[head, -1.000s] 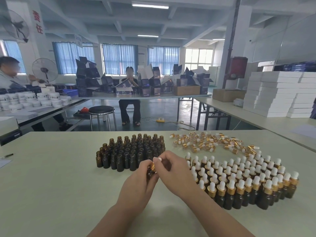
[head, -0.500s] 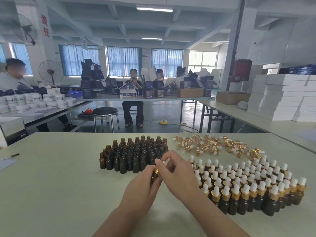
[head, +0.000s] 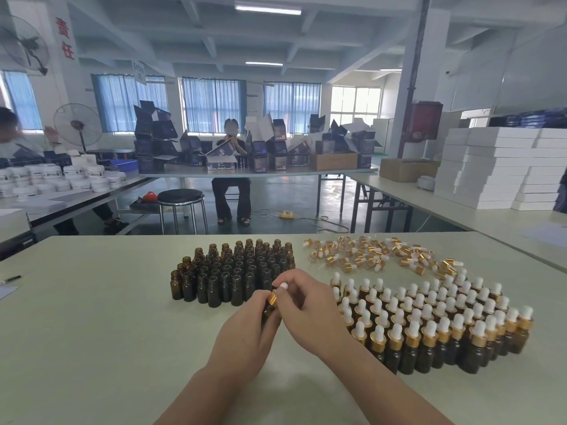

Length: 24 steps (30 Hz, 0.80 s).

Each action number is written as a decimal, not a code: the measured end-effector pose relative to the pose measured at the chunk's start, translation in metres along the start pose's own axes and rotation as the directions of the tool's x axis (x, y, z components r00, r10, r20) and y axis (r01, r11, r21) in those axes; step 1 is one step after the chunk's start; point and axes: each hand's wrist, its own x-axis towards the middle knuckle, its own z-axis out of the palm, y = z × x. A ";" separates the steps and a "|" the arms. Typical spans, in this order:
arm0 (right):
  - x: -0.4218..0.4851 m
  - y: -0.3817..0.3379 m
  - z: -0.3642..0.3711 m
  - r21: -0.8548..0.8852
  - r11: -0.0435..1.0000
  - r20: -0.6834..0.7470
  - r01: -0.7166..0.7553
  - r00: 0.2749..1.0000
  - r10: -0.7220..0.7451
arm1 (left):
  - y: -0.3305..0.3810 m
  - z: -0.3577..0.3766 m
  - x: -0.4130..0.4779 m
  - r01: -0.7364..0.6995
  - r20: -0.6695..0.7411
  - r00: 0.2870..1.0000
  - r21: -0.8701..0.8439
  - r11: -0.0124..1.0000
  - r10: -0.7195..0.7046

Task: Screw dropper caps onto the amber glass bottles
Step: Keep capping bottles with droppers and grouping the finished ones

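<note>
Above the table [head: 92, 332], 1 amber bottle [head: 269, 310] within left grip [head: 245, 335], its dropper cap [head: 272, 297] within right grip [head: 306, 308].

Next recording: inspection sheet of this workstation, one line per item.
Surface: pale green table, matte.
Job's things: uncapped amber bottles clustered centre; capped bottles in rows right; loose dropper caps heaped behind those.
Clutter: pen at left edge.
Hands: left hand holds one bottle; right hand pinches its dropper cap.
Cables: yellow power strip with cord on the floor.
Surroundings: stool, stacked white boxes, two people at far tables.
</note>
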 end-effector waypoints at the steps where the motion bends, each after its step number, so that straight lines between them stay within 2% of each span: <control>1: 0.000 0.000 0.000 0.000 1.000 0.000 0.003 1.000 -0.003 | 0.000 0.000 0.000 0.003 0.002 1.000 -0.004 1.000 -0.003; 9: 0.003 0.005 0.000 -0.057 0.998 0.015 -0.005 1.000 0.006 | -0.002 0.001 0.000 0.028 0.004 1.000 -0.009 1.000 -0.028; 14: 0.005 0.006 0.001 -0.058 0.995 -0.011 -0.079 0.997 0.079 | -0.002 0.001 0.000 0.017 0.026 1.000 -0.010 1.000 -0.016; 19: 0.005 0.006 -0.001 -0.176 0.978 -0.041 -0.114 0.993 0.109 | -0.002 0.003 0.000 -0.005 0.038 0.999 -0.001 1.000 0.005; 24: 0.005 0.002 -0.005 -0.108 0.991 0.017 -0.074 0.997 0.076 | -0.004 0.002 0.000 -0.006 0.009 1.000 -0.035 0.999 0.006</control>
